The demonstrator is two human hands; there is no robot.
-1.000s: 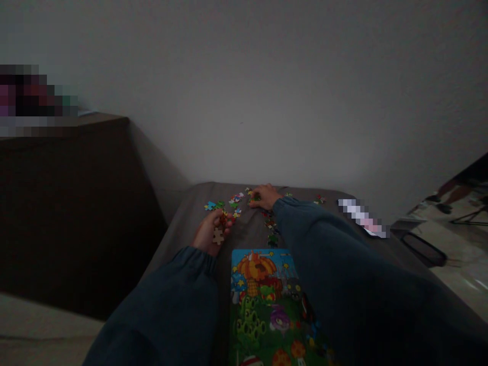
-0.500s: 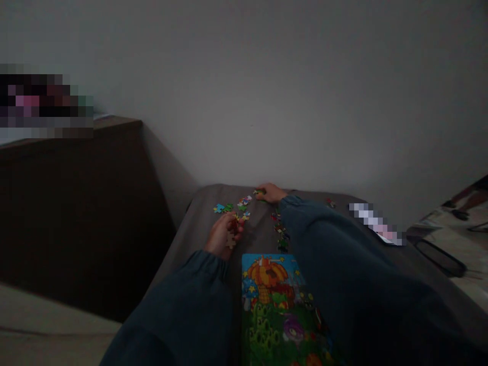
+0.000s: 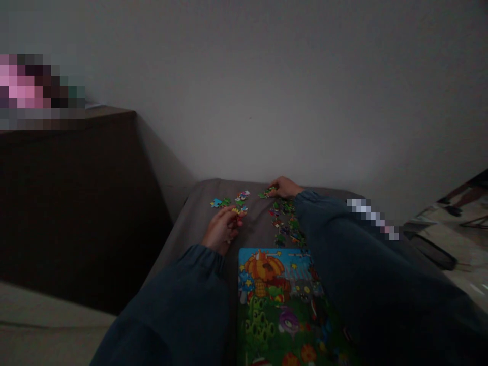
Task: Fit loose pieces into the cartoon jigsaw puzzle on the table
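My left hand (image 3: 221, 229) is curled shut on a jigsaw piece (image 3: 229, 240), most of it hidden by the fingers. Yellow and blue pieces (image 3: 241, 210) show by its fingertips. Farther back, my right hand (image 3: 285, 187) pinches a green jigsaw piece (image 3: 272, 189), with another green piece (image 3: 263, 195) just left of it. Blue and green pieces (image 3: 221, 203) and a pale cluster (image 3: 242, 195) lie between the hands and to the left. Several darker pieces (image 3: 284, 223) spread below my right wrist. In front lies a colourful picture board (image 3: 267, 295) with a pumpkin house, partly under my right sleeve.
A grey cloth-covered surface (image 3: 194, 218) carries everything and meets the wall (image 3: 247, 101) at the back. To the left stands a dark wooden cabinet (image 3: 76, 193). A blurred-out flat object (image 3: 373, 217) lies at right. Beyond it, a person's legs (image 3: 463, 195) show.
My right hand has shifted a little to the right, uncovering green pieces. More of the picture board and the dark pieces shows. My left hand has turned, hiding more of its piece.
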